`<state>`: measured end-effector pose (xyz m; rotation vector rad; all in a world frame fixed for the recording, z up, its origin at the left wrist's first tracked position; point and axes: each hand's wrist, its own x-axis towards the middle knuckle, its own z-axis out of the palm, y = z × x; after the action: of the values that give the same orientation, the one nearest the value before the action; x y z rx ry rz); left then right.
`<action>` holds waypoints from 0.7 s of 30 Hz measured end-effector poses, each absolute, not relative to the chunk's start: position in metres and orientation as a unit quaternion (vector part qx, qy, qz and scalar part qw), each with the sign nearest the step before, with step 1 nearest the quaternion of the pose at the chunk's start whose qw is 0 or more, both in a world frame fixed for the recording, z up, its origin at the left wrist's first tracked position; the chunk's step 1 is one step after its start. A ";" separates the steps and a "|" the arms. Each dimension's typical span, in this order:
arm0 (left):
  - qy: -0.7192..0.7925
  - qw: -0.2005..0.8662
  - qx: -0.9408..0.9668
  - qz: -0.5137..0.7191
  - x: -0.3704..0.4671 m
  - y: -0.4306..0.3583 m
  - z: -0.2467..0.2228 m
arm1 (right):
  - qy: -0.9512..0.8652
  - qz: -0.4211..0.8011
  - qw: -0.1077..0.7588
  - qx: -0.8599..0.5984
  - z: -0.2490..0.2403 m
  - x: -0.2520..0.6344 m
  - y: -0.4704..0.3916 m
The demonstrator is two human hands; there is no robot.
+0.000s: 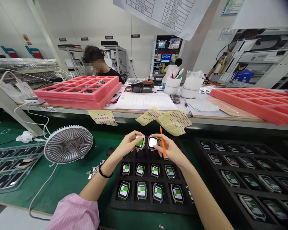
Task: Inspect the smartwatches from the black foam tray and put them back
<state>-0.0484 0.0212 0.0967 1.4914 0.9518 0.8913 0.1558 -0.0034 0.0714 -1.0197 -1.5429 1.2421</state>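
My left hand (130, 142) grips a smartwatch body (140, 142) with a green screen. Beside it, my right hand (167, 145) pinches another smartwatch body (153, 142) whose screen is mostly white, and an orange stick (162, 143) is tucked between its fingers. The two watches are close together but apart, above the back part of a black foam tray (144, 209). Rows of watches with lit green-and-white screens, such as one at the front left (124, 190), lie in the tray's compartments. My right hand and forearm hide part of the tray.
A round fan (68, 144) stands left, near clear trays (14, 166). Another black tray (220, 174) of watches lies right. On the shelf are red foam trays (79, 92), a paper form (145, 101) and white containers (172, 85). A person (98, 64) sits beyond.
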 end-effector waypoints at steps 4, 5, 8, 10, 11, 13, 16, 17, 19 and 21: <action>0.389 0.552 0.635 0.375 -0.049 0.021 0.097 | -0.635 0.490 0.439 -0.405 0.069 0.157 -0.003; 0.381 0.553 0.639 0.375 -0.049 0.021 0.097 | -0.636 0.487 0.440 -0.406 0.069 0.158 -0.002; 0.361 0.553 0.654 0.369 -0.050 0.021 0.096 | -0.628 0.487 0.448 -0.410 0.069 0.158 -0.001; 0.354 0.553 0.663 0.359 -0.051 0.021 0.096 | -0.610 0.494 0.460 -0.414 0.069 0.158 0.000; 0.352 0.553 0.666 0.356 -0.051 0.021 0.095 | -0.598 0.497 0.470 -0.418 0.070 0.157 0.000; 0.345 0.554 0.671 0.352 -0.052 0.021 0.095 | -0.574 0.498 0.491 -0.426 0.070 0.156 0.001; 0.336 0.551 0.679 0.350 -0.052 0.022 0.094 | -0.552 0.494 0.508 -0.440 0.071 0.156 0.001; 0.334 0.549 0.681 0.350 -0.052 0.022 0.094 | -0.547 0.491 0.511 -0.445 0.071 0.156 0.001; 0.334 0.547 0.684 0.350 -0.052 0.022 0.093 | -0.537 0.485 0.517 -0.458 0.072 0.157 0.001; 0.338 0.550 0.682 0.344 -0.051 0.021 0.093 | -0.524 0.479 0.526 -0.468 0.073 0.157 0.000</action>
<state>-0.0511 0.0215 0.0933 1.6156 0.7992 0.8144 0.1568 0.0003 0.0725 -1.1193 -1.2527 1.1449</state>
